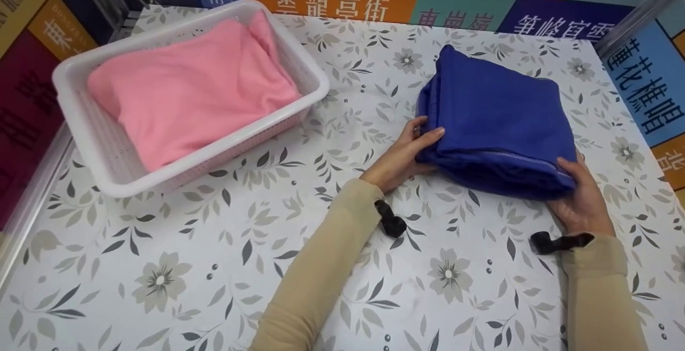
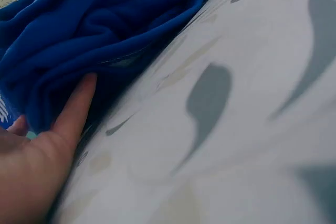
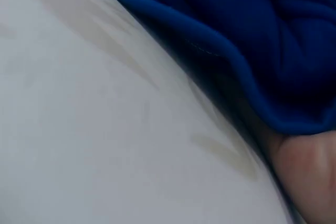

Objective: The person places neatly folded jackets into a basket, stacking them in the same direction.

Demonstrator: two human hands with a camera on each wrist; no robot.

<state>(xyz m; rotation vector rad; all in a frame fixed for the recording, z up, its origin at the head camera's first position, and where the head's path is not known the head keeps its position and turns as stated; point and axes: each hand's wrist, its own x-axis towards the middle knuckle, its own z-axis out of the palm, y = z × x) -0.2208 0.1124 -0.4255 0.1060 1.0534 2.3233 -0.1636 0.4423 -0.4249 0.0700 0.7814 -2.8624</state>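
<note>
A thick, folded blue cloth [image 1: 503,110] lies toward the right of the table in the head view, its layers stacked and a pale seam line running along the near edge. My left hand [image 1: 401,155] grips its near left corner, thumb laid over the top. At the near right corner my right hand [image 1: 586,201] holds it, thumb on top and the other fingers mostly hidden beneath. In the left wrist view a finger presses into the folds of the blue cloth [image 2: 115,30]. The right wrist view shows the cloth's rounded edge [image 3: 226,45] against the hand's base.
A white plastic basket [image 1: 316,81] stands at the back left with a pink cloth [image 1: 198,89] bundled inside it. The table [image 1: 230,287] has a leaf-and-flower print. Colourful panels with lettering [image 1: 332,3] border its back and sides.
</note>
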